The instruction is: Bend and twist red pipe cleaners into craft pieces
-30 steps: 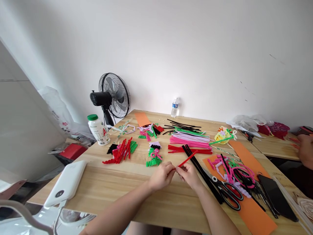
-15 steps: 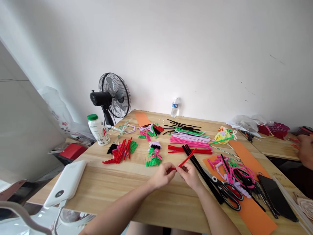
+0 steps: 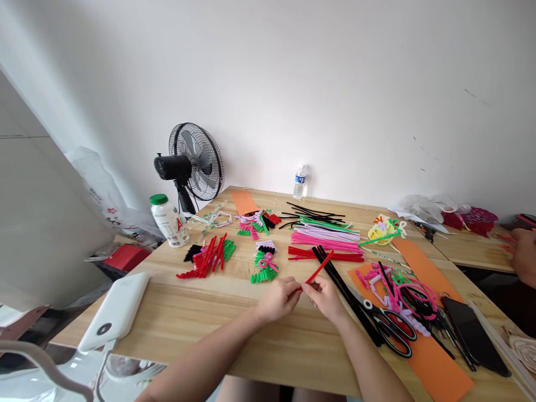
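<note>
A wooden table [image 3: 201, 312] carries a fan [image 3: 193, 162] at its far left corner and scissors [image 3: 387, 326] toward the near right edge. Near the middle of the near edge, the left hand [image 3: 278, 298] and right hand [image 3: 326, 296] both pinch a red pipe cleaner [image 3: 319, 267], its free end slanting up and away.

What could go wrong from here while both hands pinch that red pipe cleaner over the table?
The left hand and right hand grip only the near end of the red pipe cleaner, so its free far end could swing into the black pipe cleaners lying just beyond and drag them. The scissors lie close beside the right hand, so a sideways move of that wrist might knock them. The cut ends may hold sharp wire that could prick the fingers.
</note>
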`<state>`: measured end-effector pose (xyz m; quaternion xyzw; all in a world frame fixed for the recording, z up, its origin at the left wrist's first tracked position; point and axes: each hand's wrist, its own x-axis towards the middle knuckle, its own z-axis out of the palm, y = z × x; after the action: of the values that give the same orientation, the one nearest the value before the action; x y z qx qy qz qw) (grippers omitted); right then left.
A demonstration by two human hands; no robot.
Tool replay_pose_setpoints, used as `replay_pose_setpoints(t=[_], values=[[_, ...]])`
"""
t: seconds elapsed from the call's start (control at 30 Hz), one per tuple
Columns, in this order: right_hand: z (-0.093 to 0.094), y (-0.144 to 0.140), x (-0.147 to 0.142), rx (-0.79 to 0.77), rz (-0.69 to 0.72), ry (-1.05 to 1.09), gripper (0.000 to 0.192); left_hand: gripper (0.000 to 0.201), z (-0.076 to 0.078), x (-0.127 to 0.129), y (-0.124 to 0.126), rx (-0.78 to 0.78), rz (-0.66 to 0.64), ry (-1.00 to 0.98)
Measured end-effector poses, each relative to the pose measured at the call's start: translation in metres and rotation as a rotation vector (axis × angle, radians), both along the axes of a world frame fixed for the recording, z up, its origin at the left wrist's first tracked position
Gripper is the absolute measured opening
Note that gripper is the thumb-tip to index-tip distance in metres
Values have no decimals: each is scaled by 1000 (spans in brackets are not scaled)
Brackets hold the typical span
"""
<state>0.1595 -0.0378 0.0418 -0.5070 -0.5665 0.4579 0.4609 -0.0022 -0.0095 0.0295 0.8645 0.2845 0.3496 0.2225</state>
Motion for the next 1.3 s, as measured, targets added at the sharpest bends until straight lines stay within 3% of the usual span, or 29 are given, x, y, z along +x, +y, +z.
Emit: replay_pose_setpoints(t=[0.1,0.23,0.37,0.47,0.57,0.67,0.73,0.77,0.87,0.97,1.03,1.1,1.17,1.3], values=[[-2,2,1,-41,9,36,34,16,-2,1,-1,69,70,-53],[-3,2,0,-71,-13,44,36,15,-4,1,-1,100,57,-120],[-3,1,0,-5,-24,-48,34,21,-1,1,0,-36,11,-148],[-1,0,1,87,-14,-101,28,24,3,2,0,-326,-5,-206],[2,-1,1,181,11,-120,24,25,4,3,2,-859,-112,-322],[6,-5,-1,296,64,-157,20,23,2,3,6,-1373,-323,-442],[9,-6,-2,353,111,-184,19,23,2,2,7,-1546,-439,-440],[9,-7,-2,372,126,-197,18,23,2,2,8,-1562,-455,-427],[8,-5,-1,394,97,-225,18,23,2,3,6,-1334,-292,-421],[3,-2,1,347,8,-213,18,18,2,4,1,-833,-71,-331],[0,0,1,291,-28,-184,19,12,2,4,-2,-488,5,-252],[-2,1,2,252,-39,-164,21,7,2,3,-4,-245,35,-203],[-4,1,2,238,-40,-155,22,8,2,2,-4,-128,49,-175],[-6,1,1,230,-48,-141,23,11,0,2,-3,-61,58,-155]])
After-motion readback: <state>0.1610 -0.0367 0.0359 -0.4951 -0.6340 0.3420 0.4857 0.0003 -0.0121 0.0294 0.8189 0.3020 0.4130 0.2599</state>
